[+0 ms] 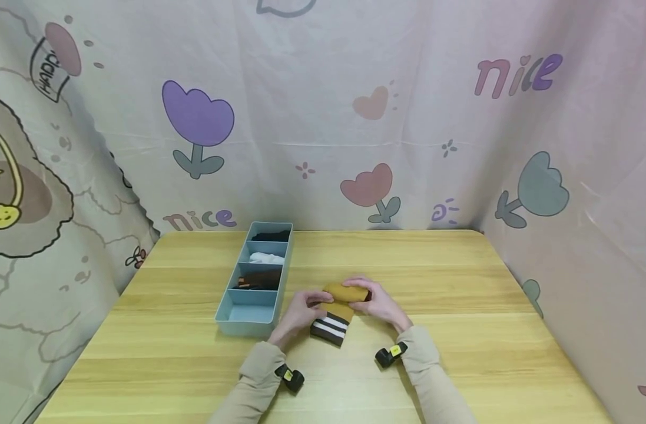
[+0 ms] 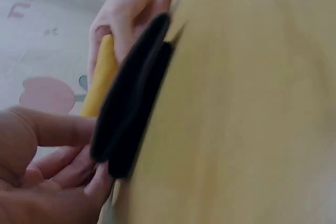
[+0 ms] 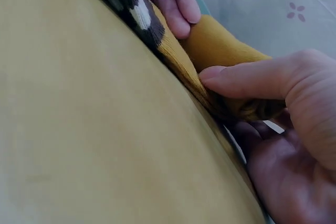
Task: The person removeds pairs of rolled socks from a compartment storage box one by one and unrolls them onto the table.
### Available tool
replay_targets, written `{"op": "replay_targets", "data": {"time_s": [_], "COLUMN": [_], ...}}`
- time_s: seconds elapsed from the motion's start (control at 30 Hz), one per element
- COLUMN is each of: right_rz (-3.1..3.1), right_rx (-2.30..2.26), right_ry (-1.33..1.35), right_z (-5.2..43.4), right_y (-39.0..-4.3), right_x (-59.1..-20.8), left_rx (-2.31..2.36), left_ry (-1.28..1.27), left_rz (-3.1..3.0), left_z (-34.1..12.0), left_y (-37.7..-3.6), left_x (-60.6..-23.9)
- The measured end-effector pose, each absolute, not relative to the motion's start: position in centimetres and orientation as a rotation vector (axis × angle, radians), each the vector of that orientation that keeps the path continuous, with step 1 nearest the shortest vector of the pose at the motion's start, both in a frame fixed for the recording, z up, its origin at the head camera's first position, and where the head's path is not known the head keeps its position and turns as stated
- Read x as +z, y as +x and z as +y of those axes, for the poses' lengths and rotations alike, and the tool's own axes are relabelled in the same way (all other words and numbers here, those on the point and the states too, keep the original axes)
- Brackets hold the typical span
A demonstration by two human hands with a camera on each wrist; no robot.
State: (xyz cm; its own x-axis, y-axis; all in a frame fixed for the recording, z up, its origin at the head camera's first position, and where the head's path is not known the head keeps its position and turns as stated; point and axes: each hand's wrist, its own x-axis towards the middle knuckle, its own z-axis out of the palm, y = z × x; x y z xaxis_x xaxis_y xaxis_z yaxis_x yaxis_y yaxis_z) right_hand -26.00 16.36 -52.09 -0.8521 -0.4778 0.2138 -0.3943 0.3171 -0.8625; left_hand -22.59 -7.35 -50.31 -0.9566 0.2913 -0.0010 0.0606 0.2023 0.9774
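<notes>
Head view: a mustard sock [image 1: 344, 297] with a dark, white-striped cuff lies on the wooden counter [image 1: 460, 353], between both hands, just right of the blue divided tray [image 1: 232, 321].
Left hand [image 1: 301, 309]: fingers curled onto the sock's left edge near the striped cuff, holding it.
Right hand [image 1: 378, 300]: thumb and fingers pinch the folded mustard end.
Right wrist view: the thumb [image 3: 252, 80] presses on the fold, the palm beneath.
Tray: its farther compartments hold dark and white items.
</notes>
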Motion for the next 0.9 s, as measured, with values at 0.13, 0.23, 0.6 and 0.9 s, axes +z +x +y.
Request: {"op": "replay_targets", "data": {"time_s": [0.13,0.23,0.6,0.9], "right_rz": [2.552,2.603,2.676,2.625], "right_rx": [-1.600,-1.600,-1.596,-1.628], "right_ry": [-0.809,-0.804,-0.759,-0.673], "right_z": [16.1,16.0,15.2,15.1], "right_y": [-26.0,-26.0,-26.3,-27.3], "right_x": [-52.5,-52.7,-52.4,-51.7], "left_rx": [1.655,1.499,1.743,1.829], "left_ry": [0.389,0.452,0.520,0.463], "left_rz": [2.499,2.620,2.263,2.188], "left_z": [-6.8,-6.5,-6.0,-6.3], "left_y": [-21.9,-21.5,-22.0,-22.0], "left_x": [-49.7,-49.1,-49.8,-50.1]}}
